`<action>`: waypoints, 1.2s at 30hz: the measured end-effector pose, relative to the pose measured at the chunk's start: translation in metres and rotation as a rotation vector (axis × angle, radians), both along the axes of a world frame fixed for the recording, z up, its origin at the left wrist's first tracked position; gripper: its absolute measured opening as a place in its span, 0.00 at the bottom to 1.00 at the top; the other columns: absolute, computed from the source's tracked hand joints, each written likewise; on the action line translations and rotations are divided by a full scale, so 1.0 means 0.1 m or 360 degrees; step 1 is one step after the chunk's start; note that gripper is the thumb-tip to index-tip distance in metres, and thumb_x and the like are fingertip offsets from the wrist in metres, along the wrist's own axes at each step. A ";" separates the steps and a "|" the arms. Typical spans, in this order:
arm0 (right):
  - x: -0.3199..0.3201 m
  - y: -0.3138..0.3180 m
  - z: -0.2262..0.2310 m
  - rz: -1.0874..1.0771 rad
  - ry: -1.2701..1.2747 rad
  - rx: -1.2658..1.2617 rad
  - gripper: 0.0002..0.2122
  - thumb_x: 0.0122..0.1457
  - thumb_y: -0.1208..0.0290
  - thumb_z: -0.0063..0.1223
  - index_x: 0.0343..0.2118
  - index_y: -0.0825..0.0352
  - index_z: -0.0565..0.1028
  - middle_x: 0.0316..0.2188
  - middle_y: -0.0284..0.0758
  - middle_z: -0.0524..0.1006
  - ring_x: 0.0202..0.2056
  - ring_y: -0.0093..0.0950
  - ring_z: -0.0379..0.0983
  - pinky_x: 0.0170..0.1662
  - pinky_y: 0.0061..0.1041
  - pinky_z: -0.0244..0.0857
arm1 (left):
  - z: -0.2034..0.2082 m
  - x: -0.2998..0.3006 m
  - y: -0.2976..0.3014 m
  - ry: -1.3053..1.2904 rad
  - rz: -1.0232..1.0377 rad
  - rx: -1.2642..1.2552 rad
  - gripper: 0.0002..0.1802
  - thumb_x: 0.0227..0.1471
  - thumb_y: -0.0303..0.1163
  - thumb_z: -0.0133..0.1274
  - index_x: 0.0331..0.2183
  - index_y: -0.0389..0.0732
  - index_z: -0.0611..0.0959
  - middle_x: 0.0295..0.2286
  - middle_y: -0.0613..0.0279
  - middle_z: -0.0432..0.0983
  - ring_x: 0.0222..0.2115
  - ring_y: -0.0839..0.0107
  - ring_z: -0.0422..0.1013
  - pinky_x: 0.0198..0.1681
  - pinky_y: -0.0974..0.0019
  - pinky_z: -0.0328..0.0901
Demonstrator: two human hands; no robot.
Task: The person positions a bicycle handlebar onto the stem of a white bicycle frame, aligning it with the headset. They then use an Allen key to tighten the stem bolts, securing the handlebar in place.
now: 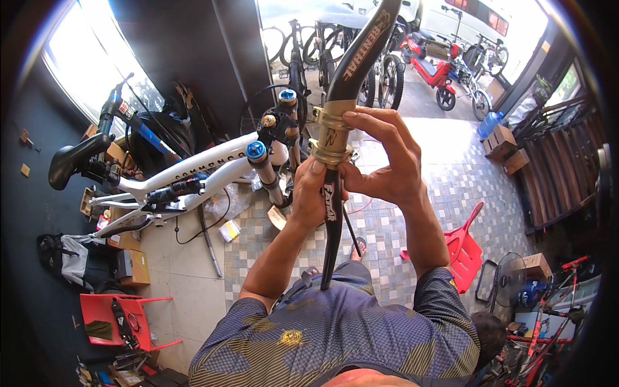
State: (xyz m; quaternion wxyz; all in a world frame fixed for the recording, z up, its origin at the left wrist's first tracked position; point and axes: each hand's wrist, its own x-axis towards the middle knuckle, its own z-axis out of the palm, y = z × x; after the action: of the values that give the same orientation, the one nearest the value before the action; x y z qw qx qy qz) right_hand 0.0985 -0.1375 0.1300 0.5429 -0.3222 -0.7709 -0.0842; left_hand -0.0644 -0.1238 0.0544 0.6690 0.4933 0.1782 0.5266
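A long black bicycle handlebar (pixel 356 61) stands almost upright in front of me, with a gold stem clamp (pixel 331 137) around its middle. My left hand (pixel 308 193) grips the bar just below the clamp. My right hand (pixel 382 155) wraps the clamp from the right, fingers over its top and thumb against the bar. The lower end of the handlebar reaches down to my patterned shirt (pixel 335 335).
A white bicycle frame (pixel 193 171) with a blue-capped fork (pixel 264 168) is held up at the left. A red plastic chair (pixel 465 251) stands at the right, another red chair (pixel 119 316) at lower left. Cardboard boxes (pixel 132 266), parked bikes and a red scooter (pixel 432 71) surround the tiled floor (pixel 464 180).
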 end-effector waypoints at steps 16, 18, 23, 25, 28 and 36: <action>0.07 -0.08 -0.68 0.0377 0.0740 -0.1201 0.30 0.61 0.63 0.62 0.62 0.67 0.61 0.46 0.39 0.73 0.45 0.26 0.74 0.45 0.27 0.71 | -0.24 0.15 0.44 -0.0249 -0.0009 0.0121 0.32 0.60 0.59 0.42 0.35 0.35 0.75 0.22 0.60 0.73 0.19 0.76 0.68 0.22 0.75 0.62; 0.06 -0.11 -0.88 0.0769 0.0962 -0.1608 0.26 0.64 0.66 0.57 0.62 0.66 0.61 0.44 0.38 0.73 0.42 0.23 0.75 0.42 0.22 0.72 | -0.26 0.17 0.46 -0.0262 -0.0054 0.0109 0.24 0.59 0.52 0.51 0.35 0.37 0.76 0.22 0.64 0.74 0.20 0.78 0.69 0.23 0.75 0.63; 0.10 -0.16 -1.00 0.0490 0.0985 -0.1641 0.20 0.69 0.69 0.47 0.61 0.66 0.63 0.37 0.31 0.74 0.34 0.17 0.72 0.37 0.16 0.67 | -0.36 0.33 0.45 -0.0273 -0.0083 -0.0025 0.15 0.57 0.41 0.61 0.34 0.39 0.79 0.24 0.70 0.75 0.26 0.83 0.70 0.30 0.77 0.63; 0.13 -0.21 -1.02 0.0342 0.0987 -0.1631 0.18 0.70 0.68 0.46 0.60 0.66 0.65 0.34 0.30 0.74 0.32 0.15 0.71 0.37 0.14 0.65 | -0.34 0.39 0.43 -0.0205 -0.0091 0.0024 0.12 0.58 0.39 0.60 0.34 0.39 0.80 0.25 0.71 0.75 0.28 0.84 0.69 0.33 0.76 0.62; 0.11 -0.22 -1.10 0.0326 0.1127 -0.1509 0.17 0.71 0.67 0.43 0.59 0.66 0.66 0.30 0.27 0.73 0.31 0.14 0.69 0.35 0.14 0.64 | -0.24 0.45 0.38 -0.0164 -0.0160 -0.0060 0.12 0.59 0.37 0.59 0.34 0.38 0.80 0.26 0.71 0.76 0.27 0.84 0.69 0.33 0.75 0.62; 0.37 -0.16 -1.27 0.0273 0.1226 -0.1648 0.15 0.72 0.67 0.42 0.56 0.68 0.68 0.24 0.23 0.70 0.22 0.09 0.63 0.24 0.12 0.58 | -0.35 0.63 0.36 -0.0070 -0.0108 -0.0045 0.18 0.58 0.41 0.61 0.42 0.37 0.81 0.34 0.69 0.79 0.35 0.83 0.71 0.39 0.75 0.66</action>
State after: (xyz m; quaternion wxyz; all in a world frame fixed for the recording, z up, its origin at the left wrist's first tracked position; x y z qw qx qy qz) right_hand 0.1356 -0.1534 0.0032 0.5597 -0.4866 -0.4849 0.4635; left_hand -0.0019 -0.0876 0.0199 0.6971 0.4779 0.1540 0.5118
